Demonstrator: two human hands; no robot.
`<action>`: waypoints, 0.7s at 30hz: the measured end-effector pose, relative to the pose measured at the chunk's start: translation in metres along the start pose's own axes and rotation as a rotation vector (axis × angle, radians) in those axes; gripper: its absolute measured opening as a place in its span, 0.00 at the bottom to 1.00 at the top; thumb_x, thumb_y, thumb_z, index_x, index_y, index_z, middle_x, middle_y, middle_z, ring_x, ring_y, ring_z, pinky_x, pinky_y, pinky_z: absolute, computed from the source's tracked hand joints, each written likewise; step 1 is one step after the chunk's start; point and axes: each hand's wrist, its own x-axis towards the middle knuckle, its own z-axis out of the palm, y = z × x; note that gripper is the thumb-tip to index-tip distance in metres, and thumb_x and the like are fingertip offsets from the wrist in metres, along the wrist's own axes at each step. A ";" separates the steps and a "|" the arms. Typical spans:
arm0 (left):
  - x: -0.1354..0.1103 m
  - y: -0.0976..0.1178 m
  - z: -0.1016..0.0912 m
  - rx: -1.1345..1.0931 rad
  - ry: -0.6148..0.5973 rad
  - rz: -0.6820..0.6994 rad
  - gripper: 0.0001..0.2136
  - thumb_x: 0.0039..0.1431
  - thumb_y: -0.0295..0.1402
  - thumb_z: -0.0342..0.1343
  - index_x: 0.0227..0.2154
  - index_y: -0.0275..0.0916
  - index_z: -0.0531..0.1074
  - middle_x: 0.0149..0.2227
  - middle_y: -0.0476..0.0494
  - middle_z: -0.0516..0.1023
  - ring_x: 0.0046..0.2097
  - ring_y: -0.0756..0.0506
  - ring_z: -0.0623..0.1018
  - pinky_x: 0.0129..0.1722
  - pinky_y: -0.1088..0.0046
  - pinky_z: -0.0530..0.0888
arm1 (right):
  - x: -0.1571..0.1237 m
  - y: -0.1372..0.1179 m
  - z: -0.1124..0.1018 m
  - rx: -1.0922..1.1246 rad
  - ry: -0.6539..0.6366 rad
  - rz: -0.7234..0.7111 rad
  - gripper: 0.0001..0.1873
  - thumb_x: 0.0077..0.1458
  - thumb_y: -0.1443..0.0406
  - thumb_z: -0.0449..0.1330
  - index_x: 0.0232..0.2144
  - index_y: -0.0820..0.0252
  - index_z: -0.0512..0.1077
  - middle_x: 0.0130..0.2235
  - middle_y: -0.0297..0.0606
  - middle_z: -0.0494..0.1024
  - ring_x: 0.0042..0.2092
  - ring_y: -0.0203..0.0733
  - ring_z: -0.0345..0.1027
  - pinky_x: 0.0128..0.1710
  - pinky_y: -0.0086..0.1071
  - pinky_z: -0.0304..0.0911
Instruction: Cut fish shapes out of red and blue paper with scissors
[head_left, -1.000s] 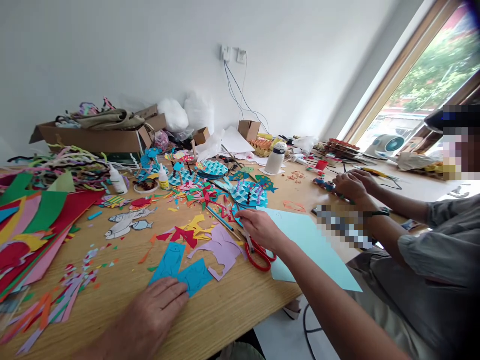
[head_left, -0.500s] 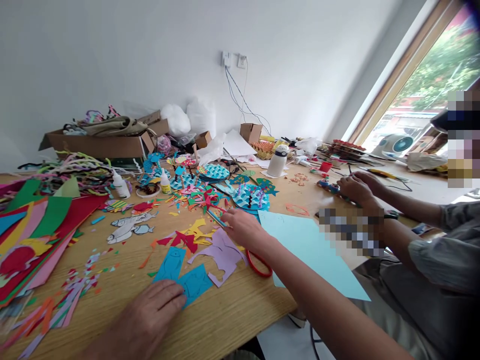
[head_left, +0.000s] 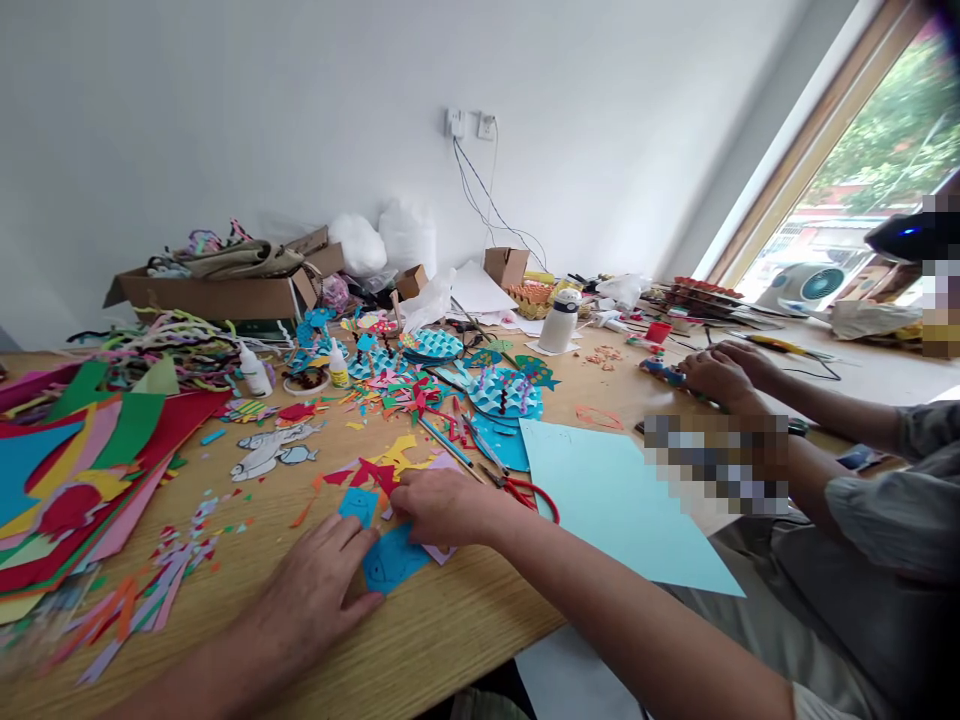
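Two blue paper pieces with drawn fish outlines lie before me; the nearer blue paper piece (head_left: 391, 562) is partly covered by my hands, and the farther blue paper piece (head_left: 358, 505) sits just behind it. My left hand (head_left: 319, 570) rests on the table with fingers extended against the pieces' left edges. My right hand (head_left: 442, 508) reaches over from the right, its fingers curled together at the top edge of the nearer piece; the tips are partly hidden. Red-handled scissors (head_left: 529, 492) and a blue pencil (head_left: 448, 443) lie beyond my right hand.
A light blue sheet (head_left: 615, 500) lies to the right, beside a co-worker's hands (head_left: 720, 375). Coloured paper (head_left: 112, 450) is stacked at left. Paper scraps (head_left: 405, 455), glue bottles (head_left: 255, 372), a white flask (head_left: 559, 322) and a cardboard box (head_left: 217, 295) stand farther back.
My right hand has left the blue pencil and moved down and left to the blue paper pieces. The scissors are now more in view. The camera has shifted slightly.
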 end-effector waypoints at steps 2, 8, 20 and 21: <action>0.001 0.000 0.003 0.001 -0.003 -0.003 0.14 0.50 0.34 0.56 0.41 0.40 0.72 0.38 0.41 0.77 0.41 0.39 0.75 0.42 0.61 0.72 | 0.001 -0.003 -0.001 -0.017 -0.019 0.009 0.12 0.46 0.67 0.57 0.35 0.62 0.74 0.38 0.46 0.75 0.37 0.47 0.71 0.28 0.31 0.62; 0.002 -0.001 0.002 -0.006 -0.009 -0.006 0.19 0.50 0.33 0.56 0.48 0.40 0.70 0.39 0.41 0.77 0.42 0.39 0.74 0.42 0.60 0.72 | 0.001 -0.003 0.003 0.067 -0.019 0.056 0.12 0.44 0.69 0.56 0.34 0.64 0.73 0.39 0.49 0.75 0.39 0.51 0.70 0.29 0.33 0.63; 0.011 -0.008 -0.021 -0.246 0.137 -0.040 0.11 0.55 0.34 0.52 0.40 0.42 0.72 0.41 0.43 0.78 0.43 0.42 0.76 0.42 0.65 0.74 | -0.005 0.011 0.009 0.691 0.175 0.182 0.07 0.41 0.74 0.58 0.27 0.61 0.69 0.24 0.29 0.68 0.26 0.31 0.61 0.22 0.22 0.53; 0.013 -0.010 -0.027 -0.336 0.167 -0.086 0.11 0.55 0.36 0.52 0.40 0.42 0.72 0.41 0.43 0.78 0.44 0.42 0.76 0.43 0.65 0.74 | -0.006 0.013 0.007 0.768 0.203 0.186 0.07 0.42 0.74 0.58 0.28 0.61 0.68 0.25 0.28 0.68 0.26 0.30 0.61 0.23 0.22 0.54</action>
